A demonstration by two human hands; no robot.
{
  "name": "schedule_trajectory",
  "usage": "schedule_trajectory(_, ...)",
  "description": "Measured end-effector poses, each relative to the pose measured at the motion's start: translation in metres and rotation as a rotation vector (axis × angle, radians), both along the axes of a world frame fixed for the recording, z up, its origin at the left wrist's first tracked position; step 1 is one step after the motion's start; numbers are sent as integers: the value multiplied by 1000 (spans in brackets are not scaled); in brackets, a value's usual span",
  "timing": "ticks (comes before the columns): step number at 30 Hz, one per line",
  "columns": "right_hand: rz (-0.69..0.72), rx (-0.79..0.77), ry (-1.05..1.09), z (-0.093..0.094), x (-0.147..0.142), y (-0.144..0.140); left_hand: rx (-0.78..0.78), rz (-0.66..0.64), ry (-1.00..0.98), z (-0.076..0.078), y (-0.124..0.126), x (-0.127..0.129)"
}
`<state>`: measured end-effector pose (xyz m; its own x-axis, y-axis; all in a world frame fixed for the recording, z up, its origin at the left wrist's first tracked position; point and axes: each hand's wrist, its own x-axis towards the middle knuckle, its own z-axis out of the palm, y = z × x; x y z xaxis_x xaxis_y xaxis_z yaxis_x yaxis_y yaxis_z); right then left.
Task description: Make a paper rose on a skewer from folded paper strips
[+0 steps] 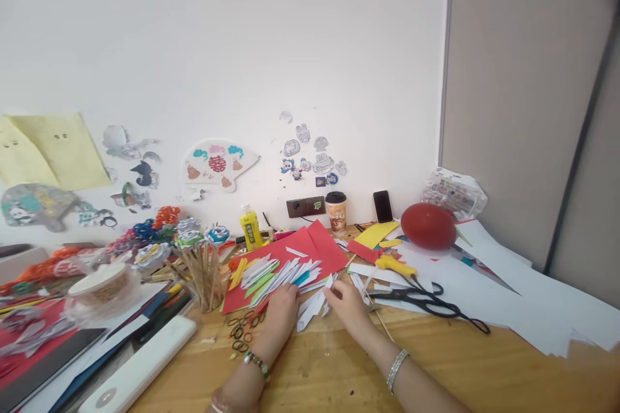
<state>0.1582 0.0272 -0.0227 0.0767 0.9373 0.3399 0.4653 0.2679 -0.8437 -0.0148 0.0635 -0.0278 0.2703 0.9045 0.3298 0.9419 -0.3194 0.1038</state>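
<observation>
And here we are at the wooden table [310, 374], busy from end to end! The right hand [349, 304] has its fingers pinched on a white strip [329, 282], just above loose paper pieces [310, 313]. Over on its left, the left hand [285, 302] lies against the heap of paper strips [285, 274]; whether its fingers grip any, I can't tell from here. That heap sits on red sheets [285, 246], with dark rings [239, 334] scattered just below. Bundled sticks [206, 281] stand to the left, a long white device [140, 368] slanting nearby. Look right: black scissors [436, 303], a red balloon [429, 226], broad white sheets [489, 290] spilling towards the grey panel [518, 90]. At the back, a yellow bottle [250, 232], a lidded cup [337, 216] and a phone [382, 206] line up beneath the white wall [310, 45], dotted with cutouts [310, 155]!
</observation>
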Motion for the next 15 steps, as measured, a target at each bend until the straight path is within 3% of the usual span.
schedule_trajectory(7,55,22,5,-9,0,5,22,19,-1,1,1,1)
schedule_trajectory(15,78,4,15,-12,-1,7,-26,-118,-64,-1,4,1)
